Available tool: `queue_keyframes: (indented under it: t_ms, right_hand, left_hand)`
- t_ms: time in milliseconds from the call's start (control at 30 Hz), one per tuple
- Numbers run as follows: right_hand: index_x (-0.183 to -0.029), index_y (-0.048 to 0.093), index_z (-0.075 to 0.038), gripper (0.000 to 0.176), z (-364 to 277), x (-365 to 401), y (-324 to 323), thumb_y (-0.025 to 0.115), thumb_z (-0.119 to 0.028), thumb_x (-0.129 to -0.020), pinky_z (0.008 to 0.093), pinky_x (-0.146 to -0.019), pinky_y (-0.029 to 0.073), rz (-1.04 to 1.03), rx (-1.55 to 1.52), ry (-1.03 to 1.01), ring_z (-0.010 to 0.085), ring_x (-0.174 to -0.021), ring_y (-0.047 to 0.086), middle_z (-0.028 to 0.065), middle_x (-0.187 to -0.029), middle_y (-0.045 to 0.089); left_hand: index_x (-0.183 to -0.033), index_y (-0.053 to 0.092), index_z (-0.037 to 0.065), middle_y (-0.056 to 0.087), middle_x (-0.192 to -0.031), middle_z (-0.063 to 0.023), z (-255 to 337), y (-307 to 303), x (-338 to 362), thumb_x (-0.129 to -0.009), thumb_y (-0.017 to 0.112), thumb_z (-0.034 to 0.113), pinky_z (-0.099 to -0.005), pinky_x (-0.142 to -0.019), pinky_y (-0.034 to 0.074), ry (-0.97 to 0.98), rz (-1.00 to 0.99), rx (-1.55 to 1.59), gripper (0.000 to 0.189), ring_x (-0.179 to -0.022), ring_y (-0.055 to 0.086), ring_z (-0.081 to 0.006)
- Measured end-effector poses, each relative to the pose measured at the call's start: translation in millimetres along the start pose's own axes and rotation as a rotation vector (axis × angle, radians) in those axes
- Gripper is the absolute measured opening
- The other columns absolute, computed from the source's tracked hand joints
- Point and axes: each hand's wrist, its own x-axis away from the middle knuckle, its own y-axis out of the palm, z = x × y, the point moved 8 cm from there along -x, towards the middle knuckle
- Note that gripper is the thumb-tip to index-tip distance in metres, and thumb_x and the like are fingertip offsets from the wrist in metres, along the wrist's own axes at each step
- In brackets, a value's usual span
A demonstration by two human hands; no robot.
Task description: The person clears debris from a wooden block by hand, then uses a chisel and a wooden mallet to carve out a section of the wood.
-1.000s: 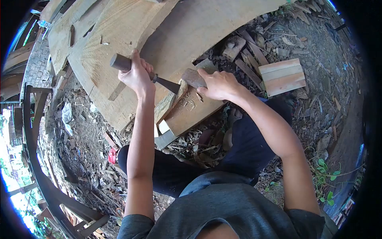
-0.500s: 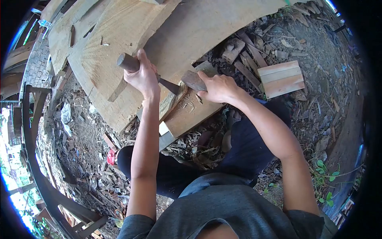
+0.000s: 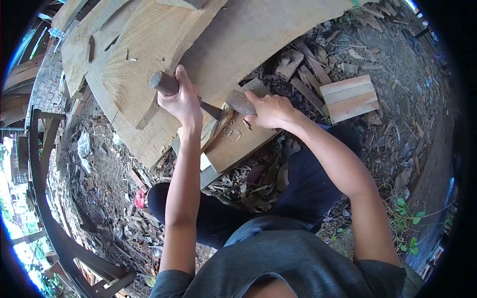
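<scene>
My left hand is wrapped round the thick round handle of a chisel. Its dark, flared blade slants down to the right, the edge right at a narrow piece of wood. Beside the blade, my right hand grips a small brown wooden block, with the thumb and fingers at its right end. The block's left end lies close to the blade tip. Under both hands is a pale board with curled shavings on it.
Large wooden slabs spread out beyond my hands. A small panel of joined strips lies at the right, near wood offcuts. Chips and debris cover the ground around my bent legs. A dark curved frame stands at the left.
My left hand and the chisel have shifted slightly to the right and down. The right hand stays on the block, moved only a little left.
</scene>
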Motion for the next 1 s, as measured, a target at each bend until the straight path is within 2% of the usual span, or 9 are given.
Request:
queue_keyframes:
  t_ms: [367,433,567,633,1000]
  right_hand:
    - [-0.145,0.028,-0.007,0.074,1,0,2,0.057,-0.044,-0.088,0.0489,-0.089,0.051,-0.015,-0.006,0.009,0.0429,-0.098,0.064,0.0288,-0.102,0.066]
    - [-0.141,0.033,-0.008,0.066,1,1,2,0.058,-0.042,-0.090,0.0483,-0.088,0.051,-0.030,0.007,0.038,0.0383,-0.101,0.065,0.0232,-0.106,0.067]
    - [-0.139,0.034,-0.007,0.065,2,2,2,0.058,-0.042,-0.089,0.0476,-0.088,0.051,-0.008,0.000,0.026,0.0384,-0.101,0.065,0.0230,-0.105,0.067]
    - [-0.145,0.028,-0.007,0.074,2,1,4,0.057,-0.043,-0.088,0.0486,-0.089,0.051,-0.024,-0.042,0.003,0.0428,-0.098,0.064,0.0281,-0.100,0.066]
    - [-0.145,0.027,-0.006,0.075,4,-2,5,0.057,-0.044,-0.087,0.0482,-0.089,0.051,-0.003,-0.023,0.000,0.0429,-0.099,0.064,0.0286,-0.100,0.066]
  left_hand:
    - [-0.071,0.046,0.008,0.047,-0.051,-0.0006,5,5,-1,-0.088,0.069,0.014,-0.0238,-0.034,0.034,0.020,-0.033,-0.046,0.029,-0.038,0.043,-0.0069]
    - [-0.071,0.047,0.007,0.047,-0.050,0.0002,5,7,-2,-0.088,0.069,0.014,-0.0231,-0.034,0.033,0.018,-0.029,-0.049,0.028,-0.038,0.044,-0.0063]
    - [-0.071,0.049,0.007,0.047,-0.049,0.0009,-2,6,-13,-0.088,0.068,0.014,-0.0228,-0.034,0.032,-0.046,-0.004,0.051,0.026,-0.036,0.044,-0.0059]
    - [-0.071,0.049,0.007,0.048,-0.049,0.0009,-3,7,-12,-0.088,0.068,0.014,-0.0229,-0.034,0.031,-0.022,-0.019,0.022,0.026,-0.036,0.043,-0.0060]
    - [-0.070,0.050,0.005,0.048,-0.050,0.0009,-2,11,-13,-0.088,0.068,0.012,-0.0232,-0.034,0.031,-0.010,-0.030,-0.023,0.026,-0.036,0.042,-0.0057]
